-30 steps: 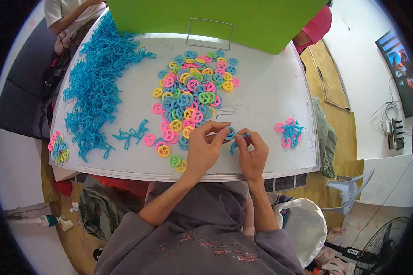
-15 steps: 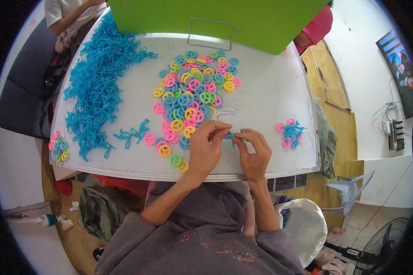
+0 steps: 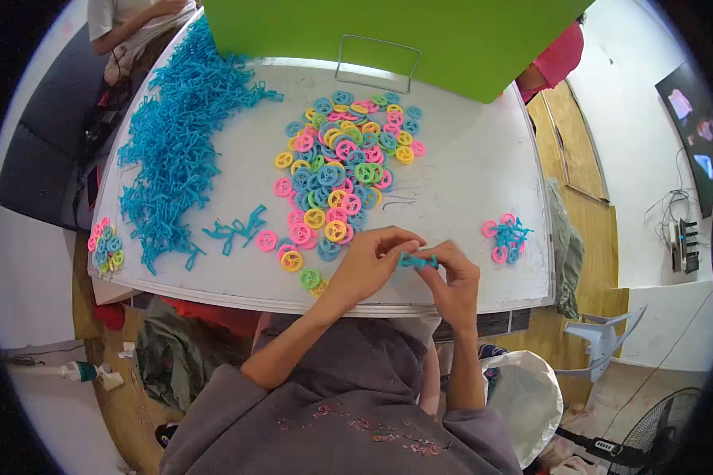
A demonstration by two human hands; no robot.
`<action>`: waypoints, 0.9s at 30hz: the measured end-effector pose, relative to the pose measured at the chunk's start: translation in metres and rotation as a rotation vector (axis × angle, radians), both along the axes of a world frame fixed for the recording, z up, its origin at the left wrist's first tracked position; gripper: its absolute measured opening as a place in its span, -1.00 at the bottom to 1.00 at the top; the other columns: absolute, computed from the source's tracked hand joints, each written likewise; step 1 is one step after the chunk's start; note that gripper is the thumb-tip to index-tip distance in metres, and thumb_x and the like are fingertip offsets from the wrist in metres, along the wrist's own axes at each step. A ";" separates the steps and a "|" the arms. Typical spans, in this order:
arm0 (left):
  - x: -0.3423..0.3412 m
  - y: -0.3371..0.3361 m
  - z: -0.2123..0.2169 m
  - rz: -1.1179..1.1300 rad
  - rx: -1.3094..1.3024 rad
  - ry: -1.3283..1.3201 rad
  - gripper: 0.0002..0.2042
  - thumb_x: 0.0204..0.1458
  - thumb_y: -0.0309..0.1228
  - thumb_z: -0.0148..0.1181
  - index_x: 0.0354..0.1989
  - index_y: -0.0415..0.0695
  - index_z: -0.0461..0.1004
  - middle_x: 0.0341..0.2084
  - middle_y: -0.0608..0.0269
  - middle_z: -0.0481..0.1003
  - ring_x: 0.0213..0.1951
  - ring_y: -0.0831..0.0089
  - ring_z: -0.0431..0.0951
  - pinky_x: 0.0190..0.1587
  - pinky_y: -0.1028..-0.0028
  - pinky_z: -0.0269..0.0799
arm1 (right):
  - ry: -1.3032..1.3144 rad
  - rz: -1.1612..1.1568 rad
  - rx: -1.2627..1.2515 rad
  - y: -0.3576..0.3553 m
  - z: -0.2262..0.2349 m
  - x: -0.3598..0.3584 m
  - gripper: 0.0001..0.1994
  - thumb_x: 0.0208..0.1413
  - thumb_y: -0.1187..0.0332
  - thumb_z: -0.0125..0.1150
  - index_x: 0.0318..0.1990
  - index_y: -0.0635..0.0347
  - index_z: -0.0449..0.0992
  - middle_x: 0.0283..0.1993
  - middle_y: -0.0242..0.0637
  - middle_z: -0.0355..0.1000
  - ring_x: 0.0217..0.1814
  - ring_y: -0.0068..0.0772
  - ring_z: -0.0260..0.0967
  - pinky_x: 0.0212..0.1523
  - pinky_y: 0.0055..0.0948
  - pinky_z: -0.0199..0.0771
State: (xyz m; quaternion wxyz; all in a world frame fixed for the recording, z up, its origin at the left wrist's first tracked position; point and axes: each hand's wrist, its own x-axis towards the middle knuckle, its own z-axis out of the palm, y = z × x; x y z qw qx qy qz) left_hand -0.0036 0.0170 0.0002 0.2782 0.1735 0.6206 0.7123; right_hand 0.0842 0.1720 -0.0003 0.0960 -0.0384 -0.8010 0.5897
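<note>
Between my two hands is a small blue plastic piece [image 3: 416, 260], held near the table's front edge. My left hand [image 3: 368, 267] pinches its left end, while the fingers of my right hand [image 3: 454, 281] close on its right end. Fingertips hide part of the piece. Just beyond my left hand spreads a heap of small spoked plastic wheels [image 3: 333, 176] in pink, yellow, green and blue. A few loose blue plastic pieces [image 3: 238, 228] lie to the left of it. Right of my hands sits a small cluster of blue pieces and pink wheels [image 3: 509, 237].
A large pile of blue plastic pieces [image 3: 174, 142] covers the table's left side. Several wheels [image 3: 106, 247] lie at the left corner. A green panel [image 3: 388, 39] with a wire stand [image 3: 379, 63] rises at the back. Two people are beyond the table. A white bin [image 3: 528, 404] stands below right.
Both hands have come slightly nearer to me and the blue piece between them now shows more fully. The whole view has shifted a little.
</note>
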 end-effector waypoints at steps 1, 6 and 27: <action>0.000 0.000 0.003 -0.004 -0.082 0.042 -0.85 0.11 -0.44 0.15 -0.17 -0.16 0.54 -0.40 0.32 0.53 -0.33 0.56 0.48 -0.22 0.49 0.40 | 0.080 -0.052 0.068 0.000 -0.003 -0.001 -0.73 -0.02 0.63 0.23 -0.11 0.28 0.54 -0.26 -0.23 0.48 -0.16 -0.45 0.40 -0.05 -0.47 0.37; -0.039 -0.006 -0.007 0.394 -0.609 0.933 -0.75 -0.11 -0.51 0.27 -0.19 -0.06 0.55 -0.33 0.21 0.39 -0.22 0.25 0.40 -0.16 0.33 0.41 | 0.240 -0.184 -0.011 -0.003 -0.001 -0.008 -0.80 0.01 0.66 0.19 -0.16 0.35 0.54 -0.14 -0.20 0.47 -0.08 -0.47 0.38 0.04 -0.47 0.32; -0.017 -0.004 0.011 0.175 -0.174 0.327 -0.90 0.04 -0.52 0.20 -0.28 -0.20 0.46 -0.40 0.27 0.52 -0.31 0.47 0.52 -0.24 0.48 0.40 | 0.210 -0.276 0.255 -0.002 0.003 -0.018 -0.84 -0.13 0.63 0.31 -0.32 0.29 0.59 -0.26 -0.19 0.54 -0.03 -0.29 0.44 -0.01 -0.39 0.38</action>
